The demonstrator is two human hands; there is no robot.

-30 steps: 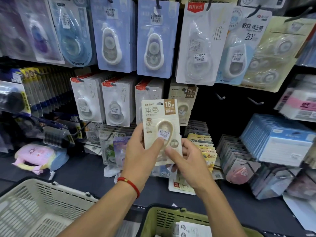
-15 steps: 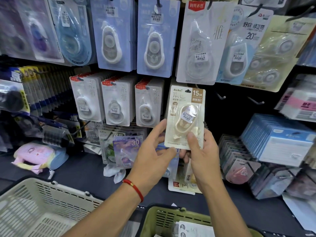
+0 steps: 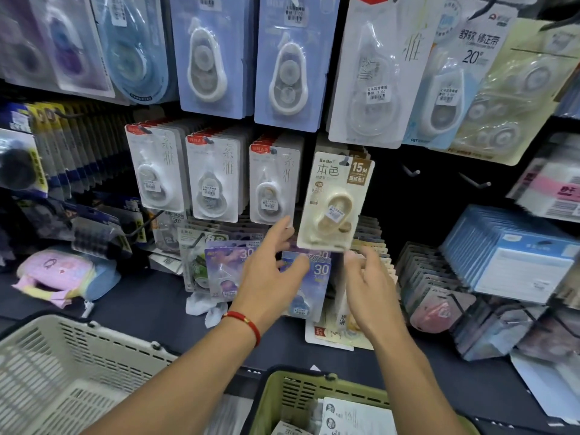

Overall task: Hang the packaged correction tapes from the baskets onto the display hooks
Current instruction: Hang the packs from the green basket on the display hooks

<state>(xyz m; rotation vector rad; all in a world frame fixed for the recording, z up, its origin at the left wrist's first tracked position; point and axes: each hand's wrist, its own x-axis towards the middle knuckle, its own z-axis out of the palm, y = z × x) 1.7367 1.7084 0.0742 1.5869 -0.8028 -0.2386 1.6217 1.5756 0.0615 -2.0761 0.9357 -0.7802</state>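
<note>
A beige packaged correction tape [image 3: 335, 200] marked 15M hangs on a display hook [image 3: 346, 160] in the middle row, right of three white tape packs [image 3: 216, 180]. Just below its lower left corner is my left hand [image 3: 271, 268], fingers straight and spread, holding nothing. My right hand [image 3: 368, 284] hovers under the pack's lower right corner, fingers relaxed, empty. A green basket [image 3: 298, 394] at the bottom holds more white packages [image 3: 351, 416]. A beige basket [image 3: 78, 365] stands at the lower left.
Two bare hooks [image 3: 411, 171] [image 3: 477, 183] stick out of the dark panel to the right. Larger tape packs [image 3: 288, 58] hang above. Blue boxed stock [image 3: 514, 255] sits at the right, a pink pouch [image 3: 59, 274] on the shelf at the left.
The beige pack went up and right onto the hook. Both hands let go of it and dropped slightly below it.
</note>
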